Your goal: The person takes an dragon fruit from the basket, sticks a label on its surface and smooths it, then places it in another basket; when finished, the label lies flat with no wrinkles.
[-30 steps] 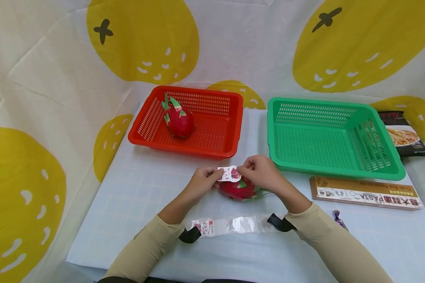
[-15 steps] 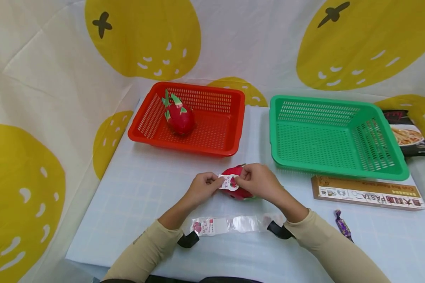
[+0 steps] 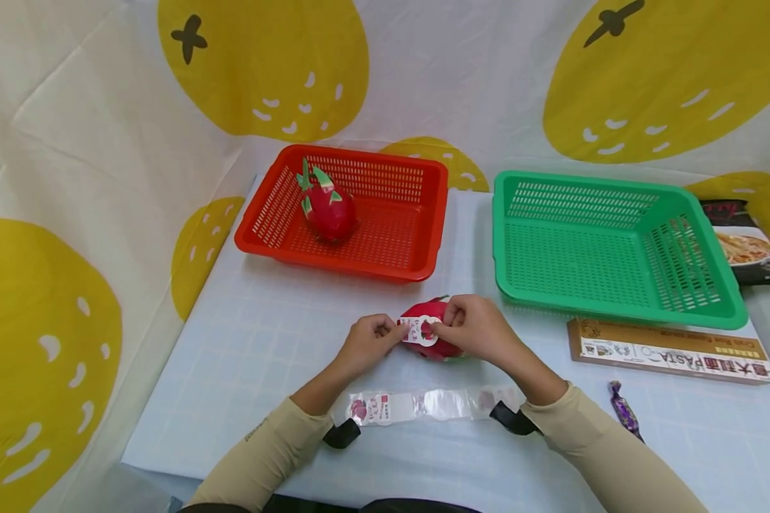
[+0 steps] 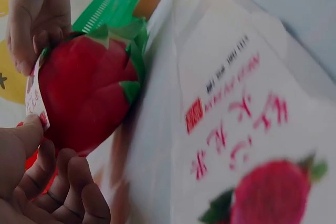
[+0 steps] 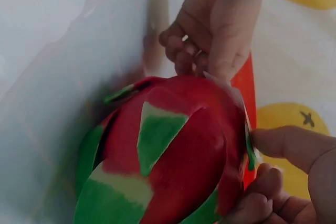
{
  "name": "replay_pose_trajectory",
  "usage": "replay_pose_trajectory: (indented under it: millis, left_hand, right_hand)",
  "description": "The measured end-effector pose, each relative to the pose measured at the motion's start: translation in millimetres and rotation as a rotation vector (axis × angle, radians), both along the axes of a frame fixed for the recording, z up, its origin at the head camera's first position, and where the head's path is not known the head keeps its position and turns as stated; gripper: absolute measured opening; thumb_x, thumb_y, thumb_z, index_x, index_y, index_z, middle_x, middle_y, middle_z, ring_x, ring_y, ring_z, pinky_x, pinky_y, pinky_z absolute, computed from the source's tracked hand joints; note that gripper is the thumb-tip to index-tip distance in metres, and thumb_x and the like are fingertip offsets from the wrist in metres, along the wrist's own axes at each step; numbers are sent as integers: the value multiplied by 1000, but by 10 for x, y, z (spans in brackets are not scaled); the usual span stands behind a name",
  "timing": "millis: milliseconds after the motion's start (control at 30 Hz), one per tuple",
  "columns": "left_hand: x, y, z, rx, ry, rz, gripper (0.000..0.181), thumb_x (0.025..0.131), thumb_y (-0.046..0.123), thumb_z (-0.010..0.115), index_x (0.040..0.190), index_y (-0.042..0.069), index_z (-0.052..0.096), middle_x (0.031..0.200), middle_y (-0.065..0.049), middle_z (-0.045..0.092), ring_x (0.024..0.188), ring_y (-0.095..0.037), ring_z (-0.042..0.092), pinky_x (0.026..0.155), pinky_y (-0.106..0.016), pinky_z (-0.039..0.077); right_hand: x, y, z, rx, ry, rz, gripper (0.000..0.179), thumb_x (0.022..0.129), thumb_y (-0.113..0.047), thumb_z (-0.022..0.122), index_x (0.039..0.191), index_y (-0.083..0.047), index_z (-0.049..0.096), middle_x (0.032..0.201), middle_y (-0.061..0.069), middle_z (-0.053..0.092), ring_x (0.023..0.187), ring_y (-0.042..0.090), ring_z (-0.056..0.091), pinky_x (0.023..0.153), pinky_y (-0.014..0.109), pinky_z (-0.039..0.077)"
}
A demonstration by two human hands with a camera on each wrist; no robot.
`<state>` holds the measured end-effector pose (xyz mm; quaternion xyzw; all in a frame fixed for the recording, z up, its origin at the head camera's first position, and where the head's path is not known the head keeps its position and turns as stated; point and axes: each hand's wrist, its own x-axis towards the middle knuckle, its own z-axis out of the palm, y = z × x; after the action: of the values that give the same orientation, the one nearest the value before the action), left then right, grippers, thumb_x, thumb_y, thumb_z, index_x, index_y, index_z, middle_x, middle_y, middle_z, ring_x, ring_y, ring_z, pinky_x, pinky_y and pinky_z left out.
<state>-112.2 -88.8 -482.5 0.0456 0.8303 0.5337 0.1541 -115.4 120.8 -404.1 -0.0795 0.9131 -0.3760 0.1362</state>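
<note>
A red dragon fruit [image 3: 448, 349] with green-tipped scales lies on the table between my hands. A white label [image 3: 417, 330] printed with a dragon fruit picture lies against its near upper side. My left hand [image 3: 367, 343] pinches the label's left end, its thumb on the printed face. On the label's right end, my right hand [image 3: 478, 328] holds with its thumb, fingers curled behind. The left wrist view has the label [image 4: 37, 100] along the fruit's skin [image 4: 86, 93]; how much of it sticks cannot be told. In the right wrist view the fruit [image 5: 173, 145] hides most of the label.
A clear strip of labels [image 3: 433, 405] lies nearer me. Behind are a red basket [image 3: 340, 271] holding another dragon fruit [image 3: 332, 212] and a green basket [image 3: 616, 313]. To the right are a pasta box [image 3: 674, 353], a wrapped candy [image 3: 625, 412] and a black food packet [image 3: 751, 246].
Both hands have come down a little with the label, from above the fruit to against it. The fruit shows more above the label now.
</note>
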Motion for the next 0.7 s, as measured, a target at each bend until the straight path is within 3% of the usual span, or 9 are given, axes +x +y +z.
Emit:
replay_pose_trajectory:
  millis: [100, 267, 367, 567, 700]
  left_hand:
    - [-22, -39, -16, 6, 31, -25, 23, 86, 31, 69, 83, 10, 61, 71, -1, 58, 65, -13, 52, 59, -23, 45]
    - [-72, -74, -6, 71, 24, -70, 24, 83, 22, 72, 94, 8, 56, 79, -4, 61, 70, -14, 58, 65, -24, 49]
    - [-100, -82, -15, 85, 21, -115, 26, 82, 20, 74, 95, 7, 55, 81, -4, 61, 72, -14, 58, 65, -23, 49]
    - [-150, -121, -56, 90, 36, -183, 30, 78, 13, 77, 97, 7, 55, 87, -7, 60, 78, -15, 58, 70, -23, 51]
    - [-194, -136, -21, 121, -18, -225, 27, 84, 16, 71, 101, 4, 54, 88, -10, 59, 78, -21, 59, 71, -26, 51]
  right_hand:
    - [34, 4, -17, 16, 42, 7, 28, 74, -25, 78, 74, -8, 56, 57, 0, 51, 54, 14, 48, 49, 27, 42]
    - [96, -78, -29, 186, 139, 5, 43, 68, -43, 79, 78, -13, 51, 61, -3, 51, 56, 13, 48, 48, 26, 39]
    - [112, -97, -37, 245, 175, 8, 45, 66, -42, 81, 78, -13, 49, 64, -2, 51, 59, 13, 48, 48, 26, 38]
    - [108, -64, -59, 220, 170, 40, 42, 63, -30, 85, 81, -13, 51, 74, -1, 58, 69, 15, 52, 53, 24, 44]
    - [101, -3, -60, 184, 181, 105, 42, 63, -25, 85, 84, -12, 52, 72, -1, 54, 67, 14, 49, 53, 24, 43]
